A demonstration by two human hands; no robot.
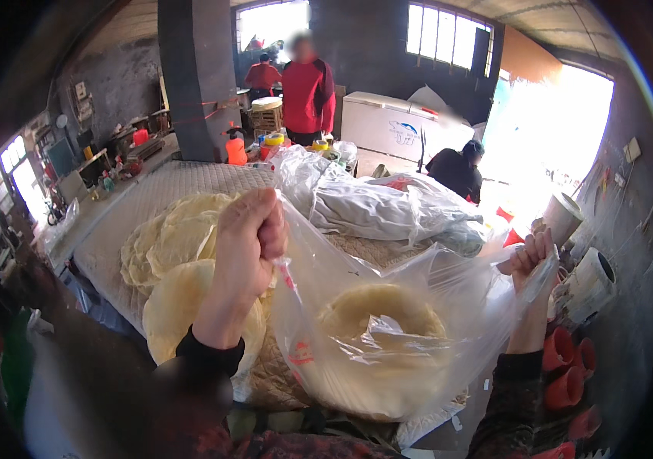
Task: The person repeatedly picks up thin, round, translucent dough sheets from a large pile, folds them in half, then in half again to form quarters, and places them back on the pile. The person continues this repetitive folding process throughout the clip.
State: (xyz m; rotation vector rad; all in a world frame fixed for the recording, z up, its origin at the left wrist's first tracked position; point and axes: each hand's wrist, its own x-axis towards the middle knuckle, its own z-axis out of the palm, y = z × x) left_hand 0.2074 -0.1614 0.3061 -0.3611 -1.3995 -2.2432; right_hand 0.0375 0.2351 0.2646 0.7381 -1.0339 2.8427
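A clear plastic bag (349,252) with red print hangs stretched between my two raised hands. My left hand (250,235) is a fist around one side of its mouth. On the other side, my right hand (533,258) pinches the bag's edge, with some of the film hanging past the fingers. Inside the bag lies a stack of round, thin, pale yellow flatbreads (384,373), seen through the film. More flatbreads (183,235) overlap on the quilted cover (114,229) to the left, partly hidden behind my left forearm.
Full plastic-wrapped bundles (366,201) lie across the far side of the quilted surface. Red buckets (562,390) and white cylindrical containers (588,284) stand at the right. Behind are a pillar (197,86), a white chest freezer (381,123) and several people, one in a red top (306,97).
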